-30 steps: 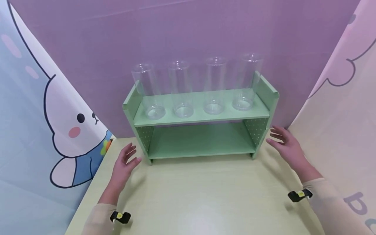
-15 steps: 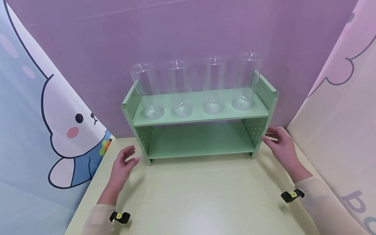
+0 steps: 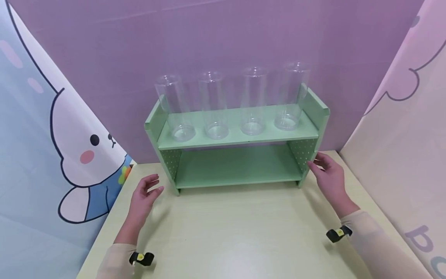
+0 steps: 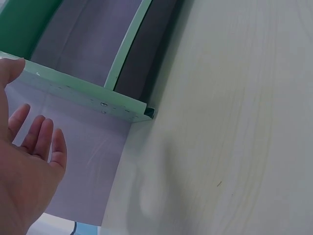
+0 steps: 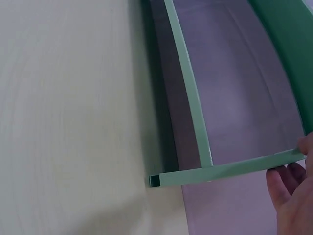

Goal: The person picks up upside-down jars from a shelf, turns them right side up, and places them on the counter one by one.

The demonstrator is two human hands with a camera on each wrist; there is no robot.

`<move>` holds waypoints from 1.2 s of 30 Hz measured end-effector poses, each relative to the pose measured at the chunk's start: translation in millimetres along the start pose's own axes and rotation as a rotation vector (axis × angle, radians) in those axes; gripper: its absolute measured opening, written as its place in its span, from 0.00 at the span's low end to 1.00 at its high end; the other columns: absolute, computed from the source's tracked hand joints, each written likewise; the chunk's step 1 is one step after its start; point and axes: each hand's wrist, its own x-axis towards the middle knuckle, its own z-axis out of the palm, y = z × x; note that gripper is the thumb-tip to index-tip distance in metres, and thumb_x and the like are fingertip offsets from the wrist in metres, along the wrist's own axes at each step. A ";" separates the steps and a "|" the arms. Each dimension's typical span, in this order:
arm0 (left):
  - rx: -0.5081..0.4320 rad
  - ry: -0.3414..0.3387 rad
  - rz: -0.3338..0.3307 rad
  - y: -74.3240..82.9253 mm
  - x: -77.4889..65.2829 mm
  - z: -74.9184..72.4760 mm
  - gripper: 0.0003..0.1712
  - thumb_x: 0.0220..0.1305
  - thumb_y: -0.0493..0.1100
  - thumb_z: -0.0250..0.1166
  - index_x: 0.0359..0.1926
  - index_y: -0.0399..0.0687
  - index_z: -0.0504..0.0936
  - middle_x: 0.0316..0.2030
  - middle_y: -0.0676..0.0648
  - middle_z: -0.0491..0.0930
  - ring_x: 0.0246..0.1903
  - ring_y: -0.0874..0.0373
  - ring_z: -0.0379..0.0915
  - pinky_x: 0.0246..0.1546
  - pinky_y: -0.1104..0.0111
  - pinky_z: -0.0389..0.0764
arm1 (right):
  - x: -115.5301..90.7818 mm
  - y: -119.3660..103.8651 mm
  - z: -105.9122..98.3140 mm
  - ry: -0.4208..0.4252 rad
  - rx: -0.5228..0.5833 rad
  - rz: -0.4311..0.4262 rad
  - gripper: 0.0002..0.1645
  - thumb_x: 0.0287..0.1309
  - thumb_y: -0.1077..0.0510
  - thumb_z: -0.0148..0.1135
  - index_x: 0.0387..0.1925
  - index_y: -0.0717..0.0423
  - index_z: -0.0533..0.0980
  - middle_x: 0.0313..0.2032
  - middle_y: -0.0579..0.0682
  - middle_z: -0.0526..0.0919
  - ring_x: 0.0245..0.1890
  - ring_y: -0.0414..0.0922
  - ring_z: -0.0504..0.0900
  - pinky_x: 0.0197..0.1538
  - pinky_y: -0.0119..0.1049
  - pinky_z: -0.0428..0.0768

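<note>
A green two-tier shelf rack (image 3: 240,143) stands on the pale table, its side panels dotted with small holes. Four-like clear cylinders line its upper board, several in a row: a left one (image 3: 182,131), two in the middle and a right one (image 3: 287,122), all upright. My right hand (image 3: 331,182) holds the rack's right side panel (image 5: 234,168), thumb on the inner side and fingers against the outer face. Left of the rack, my left hand (image 3: 141,199) hovers with relaxed fingers, apart from the left side panel (image 4: 83,90).
The pale wooden table (image 3: 237,228) extends in front of the rack. A purple cloth (image 3: 223,42) hangs close behind it. Printed cloths flank both sides, with a rabbit (image 3: 87,155) on the left one. Each sleeve carries a black strap near the wrist.
My right hand has moved left and slightly down, from beside the rack onto its right side panel. My left hand has shifted a little left and down. The rack and cylinders stay put.
</note>
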 end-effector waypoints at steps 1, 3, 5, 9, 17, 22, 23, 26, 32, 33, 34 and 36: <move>-0.003 0.001 0.000 -0.1 -0.4 0.2 0.33 0.82 0.41 0.67 0.78 0.35 0.67 0.72 0.44 0.71 0.69 0.59 0.69 0.59 0.81 0.80 | -0.5 -0.1 0.5 0.005 -0.005 0.005 0.23 0.74 0.63 0.71 0.66 0.66 0.82 0.57 0.64 0.89 0.48 0.24 0.84 0.50 0.17 0.82; -0.006 0.003 0.000 0.4 -1.2 0.5 0.32 0.82 0.41 0.67 0.78 0.35 0.67 0.72 0.45 0.71 0.68 0.61 0.70 0.59 0.80 0.80 | -1.4 -0.5 1.2 0.016 -0.018 0.013 0.22 0.74 0.64 0.70 0.66 0.67 0.82 0.57 0.66 0.88 0.48 0.23 0.83 0.50 0.16 0.82; -0.010 0.008 0.003 1.9 -2.0 0.5 0.32 0.82 0.40 0.67 0.77 0.35 0.67 0.71 0.45 0.72 0.67 0.61 0.70 0.58 0.80 0.81 | -1.9 -0.4 1.7 0.024 -0.037 0.017 0.22 0.75 0.64 0.70 0.66 0.67 0.82 0.58 0.67 0.88 0.48 0.22 0.83 0.50 0.16 0.81; -0.030 0.014 0.008 6.4 -4.1 0.5 0.31 0.82 0.41 0.67 0.77 0.37 0.69 0.70 0.47 0.73 0.67 0.60 0.71 0.58 0.80 0.81 | -2.4 1.4 1.9 0.032 -0.062 0.024 0.22 0.76 0.62 0.69 0.66 0.66 0.82 0.60 0.68 0.87 0.49 0.21 0.82 0.50 0.15 0.80; -0.030 0.023 0.060 18.2 -5.8 2.8 0.28 0.81 0.39 0.68 0.74 0.35 0.71 0.65 0.49 0.76 0.65 0.56 0.73 0.59 0.80 0.81 | -2.9 2.0 0.1 0.038 -0.050 0.015 0.21 0.75 0.59 0.71 0.65 0.62 0.84 0.58 0.62 0.89 0.49 0.24 0.84 0.49 0.17 0.82; -0.028 0.062 0.136 38.1 -7.0 2.8 0.25 0.81 0.37 0.67 0.71 0.33 0.72 0.63 0.49 0.78 0.65 0.48 0.74 0.59 0.78 0.81 | -0.8 4.5 2.9 0.044 -0.040 -0.001 0.21 0.74 0.61 0.72 0.65 0.61 0.85 0.57 0.63 0.89 0.48 0.24 0.84 0.49 0.17 0.81; -0.033 0.066 0.155 42.4 -6.7 3.0 0.25 0.80 0.36 0.67 0.71 0.32 0.72 0.62 0.49 0.78 0.64 0.48 0.74 0.59 0.78 0.80 | -0.2 5.0 3.6 0.045 -0.039 -0.002 0.21 0.74 0.61 0.72 0.65 0.61 0.85 0.57 0.64 0.89 0.48 0.24 0.84 0.49 0.17 0.81; -0.045 0.059 0.212 56.7 -5.8 5.4 0.24 0.80 0.32 0.66 0.70 0.32 0.73 0.63 0.44 0.78 0.63 0.49 0.75 0.59 0.76 0.80 | 0.7 6.4 4.3 0.053 -0.054 0.002 0.21 0.75 0.62 0.71 0.64 0.63 0.84 0.57 0.65 0.89 0.48 0.23 0.83 0.49 0.16 0.81; -0.040 0.031 0.322 87.7 -5.2 13.9 0.25 0.78 0.29 0.66 0.71 0.34 0.75 0.66 0.34 0.77 0.65 0.50 0.75 0.64 0.69 0.79 | -0.4 5.2 4.6 0.050 -0.058 0.008 0.20 0.75 0.60 0.72 0.64 0.60 0.85 0.56 0.63 0.90 0.48 0.23 0.84 0.48 0.16 0.81; -0.038 0.031 0.340 92.9 -5.3 15.8 0.25 0.77 0.29 0.66 0.71 0.34 0.75 0.66 0.33 0.77 0.65 0.50 0.75 0.64 0.68 0.80 | -0.8 4.4 4.5 0.048 -0.058 0.010 0.20 0.75 0.60 0.72 0.64 0.60 0.85 0.56 0.63 0.90 0.48 0.23 0.84 0.48 0.16 0.81; -0.035 0.033 0.359 97.8 -5.7 17.7 0.26 0.77 0.28 0.67 0.71 0.34 0.75 0.66 0.32 0.77 0.65 0.49 0.75 0.64 0.68 0.80 | -1.1 3.8 4.3 0.046 -0.058 0.012 0.20 0.75 0.59 0.72 0.64 0.60 0.85 0.56 0.63 0.90 0.48 0.23 0.84 0.48 0.16 0.81; -0.031 0.046 0.399 107.5 -5.9 22.3 0.27 0.75 0.27 0.67 0.72 0.35 0.75 0.65 0.32 0.77 0.65 0.48 0.76 0.65 0.67 0.80 | -1.4 2.9 3.9 0.043 -0.059 0.017 0.21 0.75 0.59 0.72 0.64 0.60 0.85 0.56 0.63 0.90 0.48 0.23 0.83 0.48 0.16 0.81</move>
